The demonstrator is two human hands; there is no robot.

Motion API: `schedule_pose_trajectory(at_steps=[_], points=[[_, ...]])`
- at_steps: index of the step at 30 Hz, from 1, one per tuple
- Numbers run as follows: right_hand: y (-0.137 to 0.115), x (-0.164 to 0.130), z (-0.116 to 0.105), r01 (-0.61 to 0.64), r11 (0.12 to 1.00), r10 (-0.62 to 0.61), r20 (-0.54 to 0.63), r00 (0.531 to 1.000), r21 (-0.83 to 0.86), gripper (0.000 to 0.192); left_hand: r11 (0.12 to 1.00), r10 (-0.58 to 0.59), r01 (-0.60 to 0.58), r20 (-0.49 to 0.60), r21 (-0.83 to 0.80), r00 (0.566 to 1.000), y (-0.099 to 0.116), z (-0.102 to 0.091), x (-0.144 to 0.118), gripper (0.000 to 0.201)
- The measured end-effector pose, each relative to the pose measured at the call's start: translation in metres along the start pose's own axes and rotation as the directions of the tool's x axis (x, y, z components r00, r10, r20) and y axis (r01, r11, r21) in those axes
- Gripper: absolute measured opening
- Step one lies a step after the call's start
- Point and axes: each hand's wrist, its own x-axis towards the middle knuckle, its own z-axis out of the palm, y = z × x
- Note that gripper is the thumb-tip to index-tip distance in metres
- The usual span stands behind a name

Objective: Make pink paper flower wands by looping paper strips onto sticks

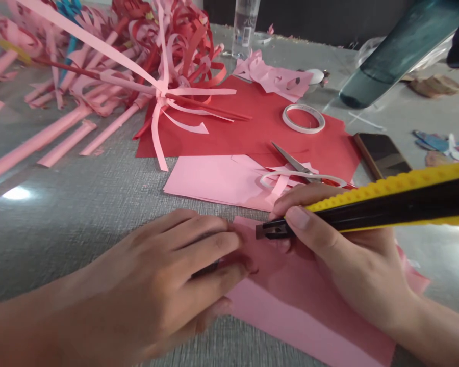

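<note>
Head view: my knife is at the near pink sheet, the cutting barely begun.

My left hand [168, 275] lies flat, fingers spread, pinning the pink sheet [309, 311] to the counter [99, 204]. My right hand [340, 244] is closed around the yellow-and-black utility knife [386, 204], tip on the sheet's far edge. I see no finished cut in this sheet; nearly all of it looks left to do. The knife's long axis runs from 3 o'clock to 9, tip toward 9. At 12 lie scissors [294, 164], a tape roll [303, 118] and a heap of finished paper flowers [137, 66].
</note>
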Motion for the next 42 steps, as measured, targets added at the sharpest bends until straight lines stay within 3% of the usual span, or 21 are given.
schedule_pose_trajectory(at_steps=[5, 14, 23, 42], points=[[0.0000, 0.0009, -0.0007, 0.102, 0.992, -0.097, 0.060, 0.993, -0.079, 0.011, 1.000, -0.024, 0.024, -0.021, -0.011, 0.999, 0.0008, -0.0008, -0.0003, 0.022], [0.0011, 0.0032, -0.0022, 0.146, 0.982, -0.129, 0.141, 0.982, -0.118, 0.013, 0.998, -0.054, 0.054, 0.004, -0.012, 0.999, 0.0009, -0.0010, -0.0013, 0.023], [-0.0005, 0.0039, -0.0004, 0.114, 0.988, -0.098, 0.146, 0.984, -0.100, 0.010, 0.993, -0.083, 0.084, 0.016, -0.082, 0.996, 0.0028, -0.0009, -0.0019, 0.025], [-0.0033, 0.0056, -0.0027, 0.064, 0.975, -0.033, 0.147, 0.989, -0.212, 0.014, 0.997, -0.067, 0.066, -0.007, -0.028, 0.998, 0.0025, -0.0022, 0.0014, 0.022]])
